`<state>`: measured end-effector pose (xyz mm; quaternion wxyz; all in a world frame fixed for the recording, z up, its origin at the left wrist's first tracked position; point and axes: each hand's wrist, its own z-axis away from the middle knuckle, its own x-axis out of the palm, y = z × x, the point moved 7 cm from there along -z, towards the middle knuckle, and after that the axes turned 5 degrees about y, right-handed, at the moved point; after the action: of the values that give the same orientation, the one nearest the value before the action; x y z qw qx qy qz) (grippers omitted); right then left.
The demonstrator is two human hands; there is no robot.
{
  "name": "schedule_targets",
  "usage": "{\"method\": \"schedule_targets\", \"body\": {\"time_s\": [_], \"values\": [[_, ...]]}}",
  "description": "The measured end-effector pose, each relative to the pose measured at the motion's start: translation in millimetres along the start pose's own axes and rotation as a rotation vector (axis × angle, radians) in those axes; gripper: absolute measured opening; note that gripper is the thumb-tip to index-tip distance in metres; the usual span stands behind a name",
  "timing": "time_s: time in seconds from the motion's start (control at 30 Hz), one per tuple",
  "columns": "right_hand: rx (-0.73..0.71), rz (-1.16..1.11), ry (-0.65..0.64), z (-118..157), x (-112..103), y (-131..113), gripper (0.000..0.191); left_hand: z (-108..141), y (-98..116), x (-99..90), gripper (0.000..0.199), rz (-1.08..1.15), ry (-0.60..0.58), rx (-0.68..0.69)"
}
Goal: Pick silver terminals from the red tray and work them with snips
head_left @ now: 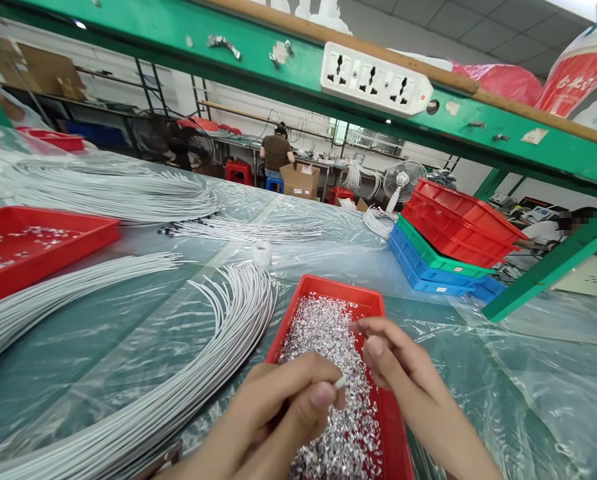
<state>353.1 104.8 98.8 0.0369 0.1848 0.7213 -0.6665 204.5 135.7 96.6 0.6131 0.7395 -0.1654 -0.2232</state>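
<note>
Plastic-covered tabletop (503,373) fills the frame, red tray (328,290) of tiny silver bits bottom center. Left hand (273,413) grip pinches a white wire end (340,382), long axis pointing up-right toward the right hand (403,373), whose grip pinches one silver bit (354,326).

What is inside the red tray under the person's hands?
The red tray holds a heap of small shiny metal pieces. The left hand, pinching a white wire end, and the right hand cover the near part; the tray floor under the heap is hidden.
</note>
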Motion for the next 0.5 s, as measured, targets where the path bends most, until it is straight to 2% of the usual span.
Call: {"method": "schedule_targets", "body": {"time_s": [0.1,0.2,0.37,0.5], "values": [[-0.001,-0.171,0.006,3.9,0.8,-8.3,0.019,-6.4,1.8,8.1,0.038,0.150,-0.167,0.015],[0.033,-0.273,0.004,12.4,3.4,-15.1,0.015,-9.3,-0.9,16.1,0.037,0.192,-0.301,-0.019],[0.063,-0.227,-0.016,14.3,6.4,-15.3,0.005,-8.8,-3.0,23.2,0.039,0.093,-0.389,-0.071],[0.089,-0.202,-0.030,10.6,6.1,-12.2,0.009,-9.5,-1.5,23.6,0.039,0.050,-0.402,-0.078]]}}
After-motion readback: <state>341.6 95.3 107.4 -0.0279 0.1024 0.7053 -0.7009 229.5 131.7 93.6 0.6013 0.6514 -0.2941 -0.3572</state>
